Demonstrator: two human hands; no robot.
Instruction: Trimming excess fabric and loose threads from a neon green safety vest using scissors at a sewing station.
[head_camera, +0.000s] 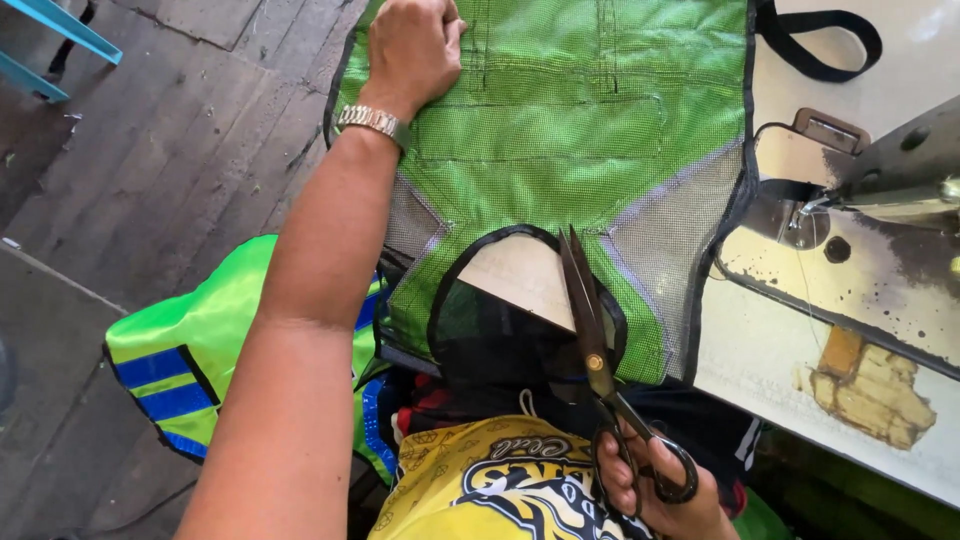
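Observation:
A bright green mesh vest (570, 120) with black binding lies spread on the white sewing table (770, 360). My left hand (412, 45) presses flat on the vest's far left part; a metal watch is on that wrist. My right hand (655, 495) grips the loops of large black scissors (590, 320), whose blades point up at the black-edged neck opening of the vest and look nearly closed. The neck opening shows the pale table underneath.
A sewing machine (880, 190) stands at the right on its worn metal plate. A black strap loop (830, 45) lies at the table's top right. More green fabric with blue stripes (175, 370) hangs at my left, above a wooden plank floor (150, 150).

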